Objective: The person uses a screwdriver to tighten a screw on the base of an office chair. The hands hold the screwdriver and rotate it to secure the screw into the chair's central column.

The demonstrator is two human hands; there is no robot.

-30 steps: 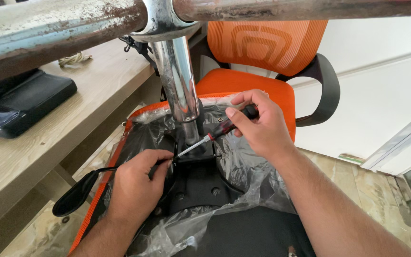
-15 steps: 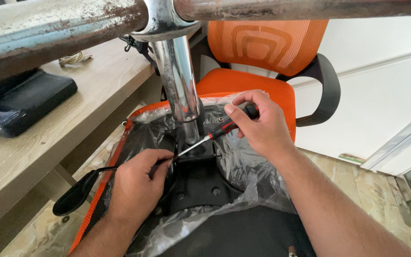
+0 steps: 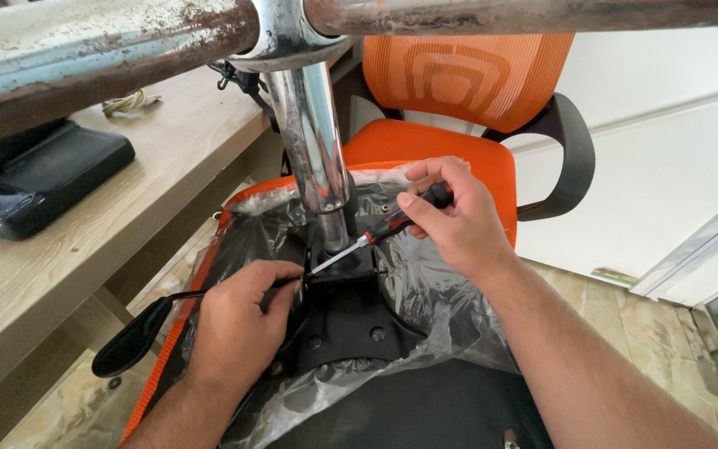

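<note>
A screwdriver (image 3: 384, 229) is gripped tightly by the right hand (image 3: 450, 220), its tip steadied beside the chrome post (image 3: 313, 158) by the left hand (image 3: 238, 320), fingers curled closed.

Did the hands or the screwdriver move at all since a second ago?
Hardly. The right hand keeps gripping the screwdriver, its tip at the black plate beside the chrome post. The left hand stays by the tip, over the black lever. Nothing was picked up or let go, and the plastic-wrapped seat lies as before.
</note>
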